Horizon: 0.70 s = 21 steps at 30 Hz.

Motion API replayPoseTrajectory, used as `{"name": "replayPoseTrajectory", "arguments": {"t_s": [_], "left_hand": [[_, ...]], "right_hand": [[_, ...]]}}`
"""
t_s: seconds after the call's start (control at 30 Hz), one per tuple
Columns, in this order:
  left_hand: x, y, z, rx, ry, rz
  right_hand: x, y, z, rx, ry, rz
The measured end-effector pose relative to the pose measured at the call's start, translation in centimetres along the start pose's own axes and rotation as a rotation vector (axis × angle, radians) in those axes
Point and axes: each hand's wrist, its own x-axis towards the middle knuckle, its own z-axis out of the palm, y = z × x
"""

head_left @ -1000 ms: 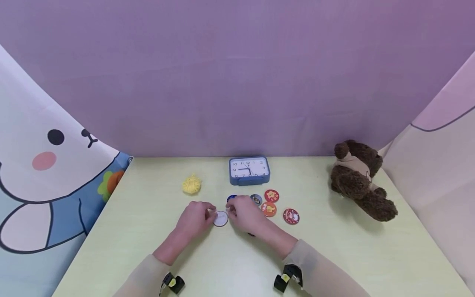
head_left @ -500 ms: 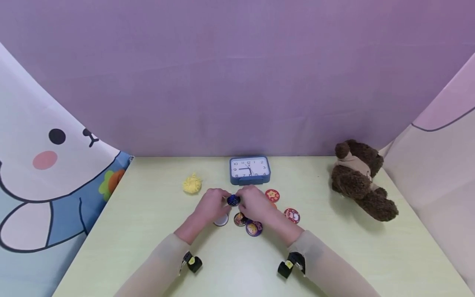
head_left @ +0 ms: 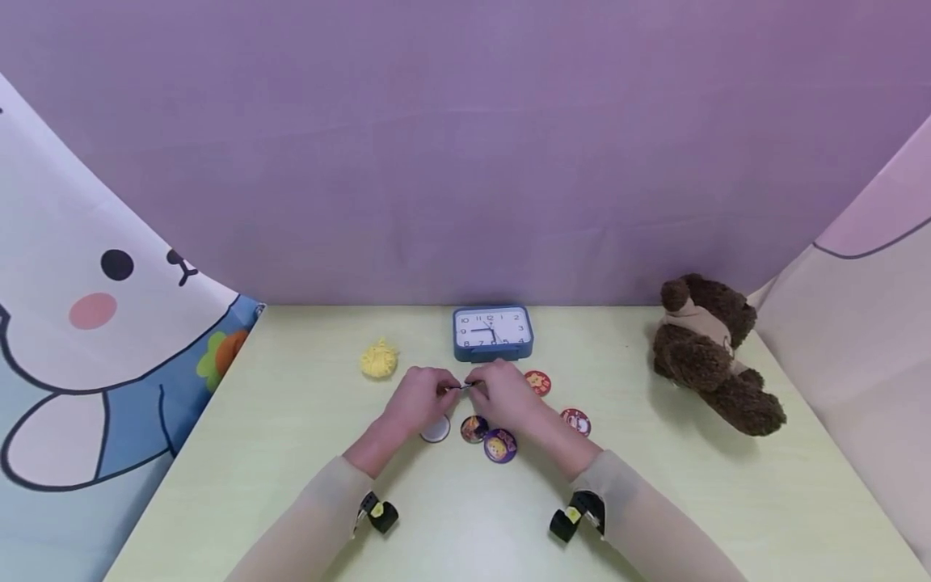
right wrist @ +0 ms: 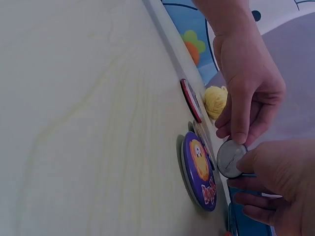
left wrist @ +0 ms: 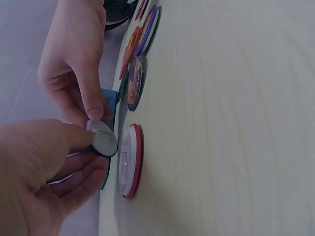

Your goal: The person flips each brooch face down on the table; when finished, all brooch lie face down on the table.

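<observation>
A: Fingers of left hand (head_left: 414,400) and right hand (head_left: 502,396)?
B: Both pinch the tilted badge (left wrist: 104,141), in front of the clock (head_left: 493,330).
A: Risk?
B: Thin hold: uneven release may drop it onto red-rimmed badge (left wrist: 129,162), farther from clock.

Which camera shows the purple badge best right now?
The right wrist view: the purple badge is large there, its printed face and lettering visible. The head view shows it whole but small; the left wrist view shows it nearly edge-on.

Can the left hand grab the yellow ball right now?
Probably yes: the yellow ball lies near the left hand, with nothing seen between them. That hand pinches a round badge, though, so it might need to let go first.
</observation>
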Motion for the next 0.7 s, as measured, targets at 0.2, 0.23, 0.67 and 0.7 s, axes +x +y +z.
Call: {"name": "replayPoseTrajectory", "arguments": {"t_s": [0.2, 0.23, 0.67, 0.7], "left_hand": [[0.1, -0.3, 0.0, -0.061, 0.024, -0.043], [0.2, -0.4, 0.1, -0.07, 0.024, -0.053], [0.8, -1.5, 1.1, -0.056, 0.047, -0.061], [0.9, -1.4, 1.2, -0.049, 0.048, -0.06]], "right_hand": [[-0.2, 0.0, 0.1, 0.01, 0.015, -0.011], [-0.2, 0.0, 0.2, 0.003, 0.01, -0.011], [-0.5, -0.4, 0.4, -0.081, -0.076, 0.014], [-0.5, -0.4, 0.4, -0.085, -0.075, 0.011]]}}
